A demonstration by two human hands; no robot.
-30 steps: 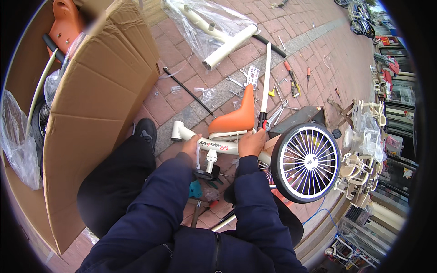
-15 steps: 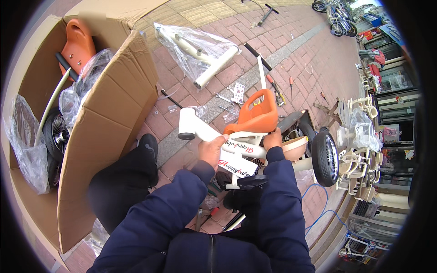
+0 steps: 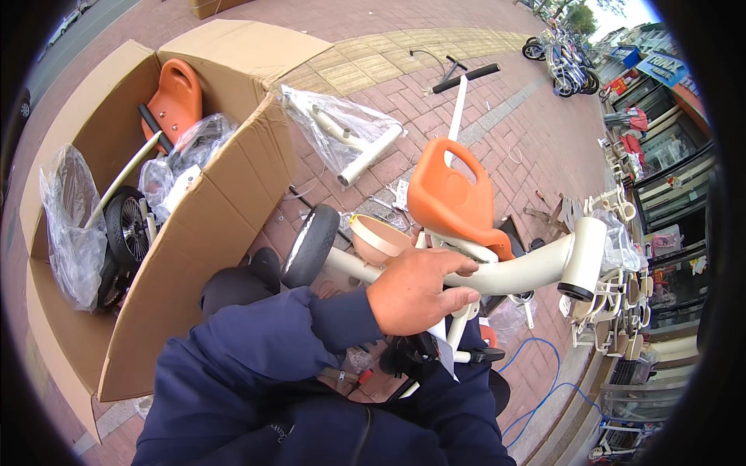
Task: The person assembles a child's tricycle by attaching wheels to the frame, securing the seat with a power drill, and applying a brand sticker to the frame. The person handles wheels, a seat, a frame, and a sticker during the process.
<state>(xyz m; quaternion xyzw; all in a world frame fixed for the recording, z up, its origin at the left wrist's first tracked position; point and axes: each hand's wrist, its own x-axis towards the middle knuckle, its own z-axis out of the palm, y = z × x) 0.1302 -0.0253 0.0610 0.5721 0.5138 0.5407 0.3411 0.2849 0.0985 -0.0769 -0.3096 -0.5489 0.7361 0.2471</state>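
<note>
A cream tricycle frame lies across my lap, its open head tube pointing right. On it sits an orange seat. A black-tyred wheel is at its left end, next to a peach-coloured basket. My left hand is closed round the tube below the seat, thumb and forefinger apart. A white card hangs under that hand. My right sleeve reaches up under the frame, and the hand there is hidden. Behind the seat rises a white bar with a black grip; whether it joins the frame cannot be told.
On the left stands an open carton holding another orange seat, wheels and plastic wrap. Ahead on the paving lie a bagged white frame and a pump. At right are a blue hose and stacked cream parts.
The tricycle frame has swung round: its head tube went from left to right, its wheel from right to left. My right hand has gone out of sight. The view has shifted too.
</note>
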